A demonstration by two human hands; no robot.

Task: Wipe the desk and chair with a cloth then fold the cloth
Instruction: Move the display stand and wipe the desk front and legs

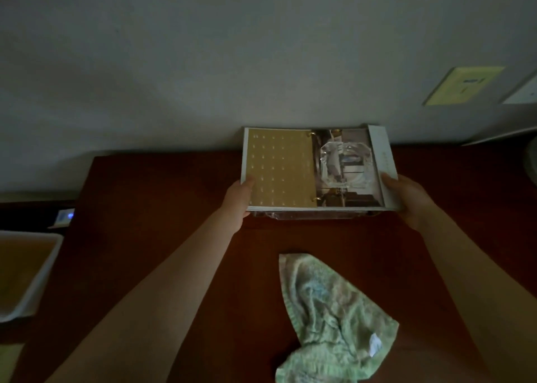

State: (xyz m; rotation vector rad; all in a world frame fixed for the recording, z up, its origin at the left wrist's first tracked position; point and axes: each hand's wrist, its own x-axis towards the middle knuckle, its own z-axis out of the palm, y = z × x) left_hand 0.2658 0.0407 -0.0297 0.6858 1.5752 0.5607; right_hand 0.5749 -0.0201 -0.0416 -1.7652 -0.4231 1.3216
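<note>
A crumpled pale green cloth [331, 316] lies loose on the dark red-brown desk [162, 196], near its front, with neither hand touching it. Both hands are further back at an open ring binder [290, 170] near the wall. My left hand [239, 201] grips the binder's left edge, thumb on the yellow page. My right hand [406, 199] grips its right edge. A clear glass dish [344, 164] rests on the binder's right page. Something clear lies under the binder, only partly seen.
The grey wall [232, 63] rises directly behind the desk. A white tub [32, 272] with brownish contents stands left of the desk, beside a small device with a blue light [65, 217]. Yellow and white plates [465, 85] are fixed to the wall at right.
</note>
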